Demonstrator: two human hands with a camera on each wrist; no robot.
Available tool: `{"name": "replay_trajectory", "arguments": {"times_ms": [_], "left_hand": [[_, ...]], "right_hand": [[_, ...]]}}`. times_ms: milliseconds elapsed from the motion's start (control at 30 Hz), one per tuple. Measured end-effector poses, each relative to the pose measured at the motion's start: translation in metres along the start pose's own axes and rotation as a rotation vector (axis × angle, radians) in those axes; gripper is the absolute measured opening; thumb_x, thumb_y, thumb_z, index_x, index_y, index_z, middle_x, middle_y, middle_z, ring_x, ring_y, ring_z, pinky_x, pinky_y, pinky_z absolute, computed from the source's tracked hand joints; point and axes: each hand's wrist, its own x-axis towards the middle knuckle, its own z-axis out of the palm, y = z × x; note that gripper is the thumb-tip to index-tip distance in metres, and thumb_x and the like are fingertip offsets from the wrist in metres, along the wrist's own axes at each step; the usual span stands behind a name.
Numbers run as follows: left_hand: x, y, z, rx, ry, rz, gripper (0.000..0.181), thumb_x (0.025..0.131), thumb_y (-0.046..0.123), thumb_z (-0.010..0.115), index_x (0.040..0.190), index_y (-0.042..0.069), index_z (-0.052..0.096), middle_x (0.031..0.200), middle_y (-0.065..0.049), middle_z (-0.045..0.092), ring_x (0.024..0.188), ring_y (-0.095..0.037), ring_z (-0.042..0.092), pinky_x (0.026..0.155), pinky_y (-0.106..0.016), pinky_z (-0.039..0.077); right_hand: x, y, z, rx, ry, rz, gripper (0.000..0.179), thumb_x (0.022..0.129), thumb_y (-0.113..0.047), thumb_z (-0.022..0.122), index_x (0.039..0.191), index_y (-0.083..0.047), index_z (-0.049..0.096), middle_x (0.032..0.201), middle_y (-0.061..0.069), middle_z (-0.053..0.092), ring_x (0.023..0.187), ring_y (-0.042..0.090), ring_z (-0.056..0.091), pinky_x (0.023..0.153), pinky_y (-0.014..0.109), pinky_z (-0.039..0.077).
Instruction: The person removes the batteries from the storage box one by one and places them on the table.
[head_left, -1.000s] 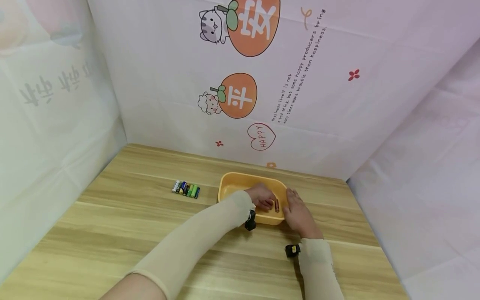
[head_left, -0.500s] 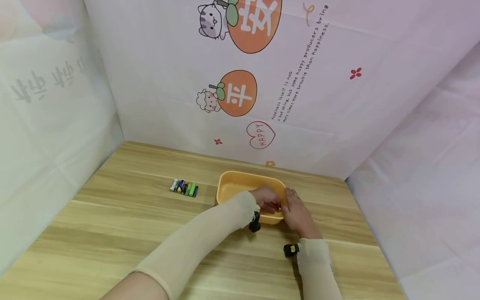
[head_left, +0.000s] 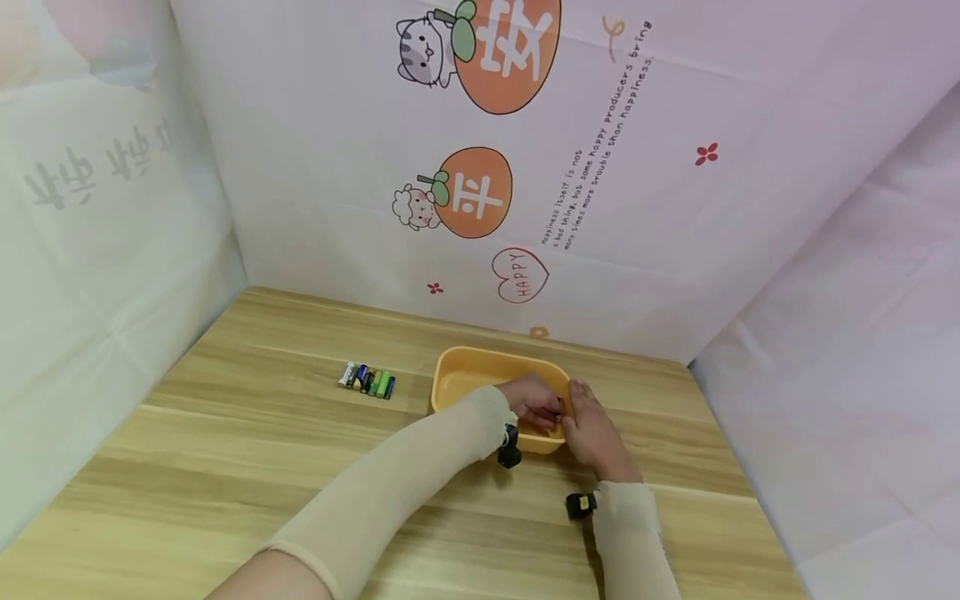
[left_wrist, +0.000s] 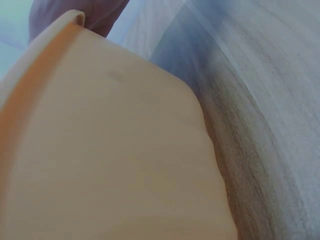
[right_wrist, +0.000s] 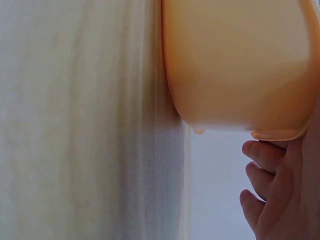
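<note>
A yellow plastic basin (head_left: 456, 382) stands on the wooden table toward the back. My left hand (head_left: 534, 400) reaches down into its right end, fingers curled at a reddish-brown battery (head_left: 559, 404) that they mostly hide. Along the outside of the basin's right end lies my right hand (head_left: 598, 437), its fingers straight and pressed to the wall near the rim. In the left wrist view the basin's long side (left_wrist: 120, 140) fills most of the picture. The right wrist view shows the fingers (right_wrist: 262, 156) at the basin's rim.
Several batteries (head_left: 367, 380) in mixed colours lie side by side in a row left of the basin. Printed white cloth (head_left: 337, 167) hangs behind the table (head_left: 225, 433) and on both sides. A small black camera (head_left: 508, 447) is strapped at the left wrist.
My left hand has moved slightly right within the basin and closed its fingers over the battery that lay in view there. The right hand stays at the basin's end.
</note>
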Motion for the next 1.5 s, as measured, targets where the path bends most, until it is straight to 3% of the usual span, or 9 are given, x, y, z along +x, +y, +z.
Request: {"name": "replay_trajectory", "arguments": {"times_ms": [267, 533, 800, 1100, 1333, 1500], "left_hand": [[-0.006, 0.001, -0.007, -0.006, -0.015, -0.007, 0.008, 0.09, 0.0, 0.065, 0.094, -0.005, 0.069, 0.086, -0.013, 0.069, 0.075, -0.02, 0.067, 0.071, -0.03, 0.059], [-0.007, 0.008, -0.02, -0.084, -0.019, 0.005, 0.018, 0.091, -0.001, 0.063, 0.108, -0.009, 0.066, 0.085, -0.011, 0.068, 0.068, -0.015, 0.062, 0.071, -0.028, 0.058], [-0.016, 0.018, -0.029, -0.12, -0.015, 0.023, 0.025, 0.093, 0.001, 0.061, 0.116, -0.011, 0.063, 0.11, -0.021, 0.067, 0.07, -0.014, 0.063, 0.072, -0.027, 0.058], [-0.031, 0.023, -0.04, -0.143, -0.013, 0.069, 0.033, 0.093, -0.001, 0.061, 0.124, -0.011, 0.057, 0.124, -0.028, 0.058, 0.076, -0.017, 0.065, 0.074, -0.029, 0.058], [-0.044, 0.027, -0.052, -0.113, -0.019, 0.078, 0.033, 0.095, 0.002, 0.061, 0.125, -0.01, 0.056, 0.121, -0.026, 0.06, 0.081, -0.019, 0.065, 0.078, -0.029, 0.058], [-0.051, 0.024, -0.061, -0.124, 0.016, 0.087, 0.028, 0.093, 0.001, 0.064, 0.119, -0.008, 0.059, 0.112, -0.024, 0.064, 0.08, -0.02, 0.066, 0.076, -0.03, 0.058]], "right_hand": [[-0.004, 0.0, 0.001, -0.009, -0.009, -0.002, 0.061, 0.098, -0.016, 0.042, 0.15, 0.009, 0.02, 0.154, 0.023, 0.025, 0.144, 0.038, 0.015, 0.116, 0.051, 0.018], [-0.001, 0.003, 0.002, -0.007, -0.006, 0.009, 0.062, 0.1, -0.017, 0.043, 0.152, 0.006, 0.018, 0.156, 0.021, 0.024, 0.145, 0.036, 0.013, 0.116, 0.049, 0.017], [-0.001, 0.002, 0.0, 0.002, -0.009, 0.016, 0.061, 0.099, -0.015, 0.043, 0.151, 0.007, 0.019, 0.155, 0.022, 0.025, 0.145, 0.036, 0.014, 0.116, 0.049, 0.016], [0.0, 0.002, -0.001, 0.0, 0.0, 0.01, 0.06, 0.099, -0.016, 0.043, 0.15, 0.008, 0.02, 0.155, 0.022, 0.025, 0.144, 0.036, 0.015, 0.117, 0.049, 0.017], [-0.001, 0.002, -0.005, 0.002, 0.005, -0.004, 0.061, 0.098, -0.014, 0.042, 0.15, 0.009, 0.021, 0.154, 0.024, 0.025, 0.144, 0.038, 0.016, 0.116, 0.05, 0.017], [-0.003, -0.001, -0.003, 0.011, -0.008, 0.011, 0.06, 0.098, -0.015, 0.041, 0.15, 0.008, 0.02, 0.155, 0.022, 0.023, 0.144, 0.037, 0.014, 0.117, 0.05, 0.016]]}}
